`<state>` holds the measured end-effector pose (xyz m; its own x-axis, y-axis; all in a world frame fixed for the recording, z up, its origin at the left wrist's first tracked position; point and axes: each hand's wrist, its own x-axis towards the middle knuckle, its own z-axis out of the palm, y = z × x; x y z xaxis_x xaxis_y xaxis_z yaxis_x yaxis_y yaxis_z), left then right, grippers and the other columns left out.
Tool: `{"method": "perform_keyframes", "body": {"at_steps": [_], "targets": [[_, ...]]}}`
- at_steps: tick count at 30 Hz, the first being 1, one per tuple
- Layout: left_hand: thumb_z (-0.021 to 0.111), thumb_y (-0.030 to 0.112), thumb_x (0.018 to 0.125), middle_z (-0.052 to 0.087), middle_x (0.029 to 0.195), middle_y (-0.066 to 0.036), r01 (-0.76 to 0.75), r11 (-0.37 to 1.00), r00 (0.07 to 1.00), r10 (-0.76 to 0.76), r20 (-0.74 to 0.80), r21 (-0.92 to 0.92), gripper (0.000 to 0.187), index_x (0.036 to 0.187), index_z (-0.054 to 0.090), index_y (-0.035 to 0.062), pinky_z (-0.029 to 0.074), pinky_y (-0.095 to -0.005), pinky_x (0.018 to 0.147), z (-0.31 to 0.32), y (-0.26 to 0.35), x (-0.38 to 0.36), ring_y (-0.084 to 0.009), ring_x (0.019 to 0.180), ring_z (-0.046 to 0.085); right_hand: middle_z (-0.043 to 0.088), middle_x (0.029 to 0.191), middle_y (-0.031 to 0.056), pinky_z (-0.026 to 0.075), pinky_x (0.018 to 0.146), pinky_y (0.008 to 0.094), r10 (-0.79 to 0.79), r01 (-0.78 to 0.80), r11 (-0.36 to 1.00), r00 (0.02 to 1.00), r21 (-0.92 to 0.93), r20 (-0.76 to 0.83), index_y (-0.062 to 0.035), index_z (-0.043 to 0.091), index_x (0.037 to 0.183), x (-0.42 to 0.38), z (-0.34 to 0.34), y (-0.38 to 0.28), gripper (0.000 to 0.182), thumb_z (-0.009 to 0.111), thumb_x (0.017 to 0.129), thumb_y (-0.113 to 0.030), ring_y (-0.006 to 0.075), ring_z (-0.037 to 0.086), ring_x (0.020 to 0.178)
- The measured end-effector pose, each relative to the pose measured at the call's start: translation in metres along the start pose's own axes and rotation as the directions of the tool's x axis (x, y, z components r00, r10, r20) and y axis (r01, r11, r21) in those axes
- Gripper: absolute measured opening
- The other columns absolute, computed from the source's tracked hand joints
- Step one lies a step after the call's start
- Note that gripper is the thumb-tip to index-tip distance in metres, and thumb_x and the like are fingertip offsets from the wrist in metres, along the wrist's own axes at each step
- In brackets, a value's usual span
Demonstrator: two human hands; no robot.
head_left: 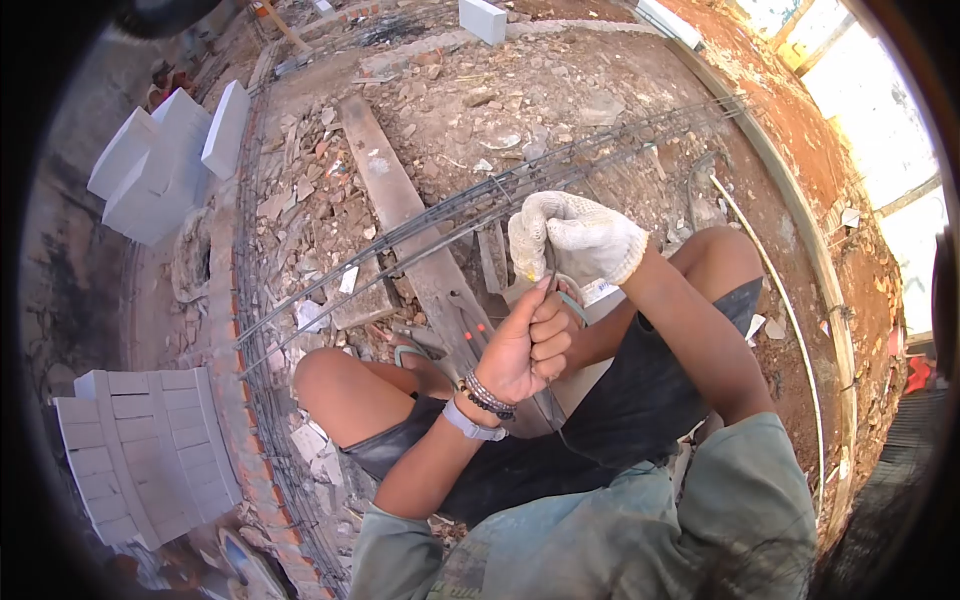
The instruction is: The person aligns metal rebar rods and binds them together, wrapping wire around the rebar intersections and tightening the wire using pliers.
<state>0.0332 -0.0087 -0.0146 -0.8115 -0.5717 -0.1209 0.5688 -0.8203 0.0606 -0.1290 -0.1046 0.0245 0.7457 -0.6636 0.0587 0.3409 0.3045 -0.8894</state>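
Note:
My left hand, bare with beads and a band at the wrist, is closed with its thumb pressed on the curled fingers. Just above it, my right hand wears a white knitted glove and is bent into a pinch. A short, thin dark wire shows between the two hands; its ends are hidden in the fingers. Behind the gloved hand, a long bundle of steel rebar with tie loops crosses the ground, apart from both hands as far as I can see.
A worn wooden plank lies beneath the rebar on rubble. White blocks stand at the left, with a stack of blocks lower down. Brick edging runs along the left; a pale pipe curves at the right.

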Motion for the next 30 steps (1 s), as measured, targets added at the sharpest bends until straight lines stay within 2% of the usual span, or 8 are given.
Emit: {"method": "perform_keyframes", "body": {"at_steps": [5,8,14,18,20,21,26,30], "targets": [[0.045,0.043,0.102,0.022,0.059,0.008,-0.133,0.99,0.99,0.132,-0.041,-0.045,0.043,0.069,0.034,0.0189,0.016,-0.0214,0.037,0.002,-0.002,0.001,-0.005,0.045,0.019,0.066,0.082,0.0081,0.05,0.069,0.0279,0.033,-0.162,0.906,0.948,-0.391,-0.315,-0.0002,0.065,0.093,0.008,0.034,-0.03,0.023,0.073,0.085,-0.021,0.0122,0.063,0.077],[0.048,0.042,0.102,0.022,0.059,0.008,-0.284,0.957,0.952,0.273,-0.139,-0.059,0.042,0.069,0.035,0.0192,0.017,-0.0212,0.037,0.0,-0.005,0.007,-0.0054,0.045,0.019,0.069,0.091,0.009,0.052,0.074,0.0316,-0.196,-0.33,0.441,0.872,-0.834,-0.449,-0.0053,0.07,0.1,0.011,0.05,-0.035,0.029,0.073,0.084,-0.03,0.0194,0.066,0.082],[0.05,0.038,0.102,0.025,0.057,0.008,-0.394,0.915,0.84,0.398,-0.369,0.09,0.04,0.07,0.037,0.0185,0.019,-0.0205,0.037,-0.001,-0.025,0.02,-0.005,0.042,0.021,0.069,0.093,0.0121,0.053,0.07,0.034,-0.637,-0.523,-0.223,0.717,-0.822,-0.283,-0.0058,0.068,0.099,0.004,0.058,0.023,0.016,0.066,0.085,-0.013,0.0285,0.067,0.081],[0.05,0.038,0.102,0.022,0.055,0.009,-0.386,0.922,0.865,0.374,-0.334,0.034,0.04,0.069,0.037,0.0185,0.018,-0.0209,0.037,-0.015,-0.024,0.024,-0.0048,0.042,0.019,0.069,0.095,0.0109,0.053,0.073,0.0325,-0.451,-0.513,0.268,0.681,-0.815,-0.577,-0.0011,0.065,0.112,-0.001,0.039,0.027,0.028,0.066,0.091,-0.019,0.019,0.067,0.083],[0.05,0.038,0.102,0.022,0.055,0.009,-0.316,0.948,0.915,0.295,-0.274,-0.032,0.04,0.069,0.037,0.0188,0.017,-0.0211,0.037,-0.016,-0.025,0.021,-0.0048,0.042,0.018,0.067,0.096,0.0086,0.052,0.072,0.0353,-0.118,-0.234,0.907,0.658,-0.35,-0.744,-0.0037,0.063,0.117,-0.006,0.044,0.014,0.033,0.059,0.097,-0.03,0.0207,0.065,0.086],[0.05,0.039,0.101,0.021,0.056,0.009,-0.281,0.957,0.945,0.262,-0.197,-0.072,0.041,0.069,0.036,0.019,0.017,-0.0213,0.037,-0.015,-0.024,0.02,-0.0047,0.043,0.018,0.066,0.101,0.0072,0.052,0.076,0.0314,-0.015,0.008,1.0,0.767,-0.014,-0.641,-0.0004,0.058,0.123,-0.014,0.037,0.014,0.036,0.054,0.1,-0.028,0.0165,0.063,0.089],[0.047,0.039,0.102,0.021,0.058,0.009,-0.101,0.994,0.993,0.098,-0.06,-0.052,0.041,0.069,0.036,0.019,0.016,-0.021,0.037,-0.002,-0.017,0.012,-0.0036,0.044,0.019,0.06,0.083,0.0088,0.048,0.076,0.0461,-0.113,0.092,0.99,0.97,-0.105,-0.216,-0.0034,0.061,0.101,-0.02,0.037,0.015,0.029,0.059,0.097,-0.032,0.0257,0.059,0.083],[0.042,0.037,0.105,0.022,0.059,0.01,0.03,0.996,0.996,-0.024,0.083,-0.081,0.038,0.072,0.036,0.0178,0.016,-0.0213,0.038,-0.007,-0.022,0.007,-0.0033,0.044,0.021,0.058,0.072,0.0047,0.044,0.073,0.0457,-0.324,0.319,0.851,0.944,0.418,-0.062,-0.0097,0.059,0.082,-0.021,0.028,0.034,0.027,0.057,0.096,-0.033,0.026,0.057,0.078]]}}
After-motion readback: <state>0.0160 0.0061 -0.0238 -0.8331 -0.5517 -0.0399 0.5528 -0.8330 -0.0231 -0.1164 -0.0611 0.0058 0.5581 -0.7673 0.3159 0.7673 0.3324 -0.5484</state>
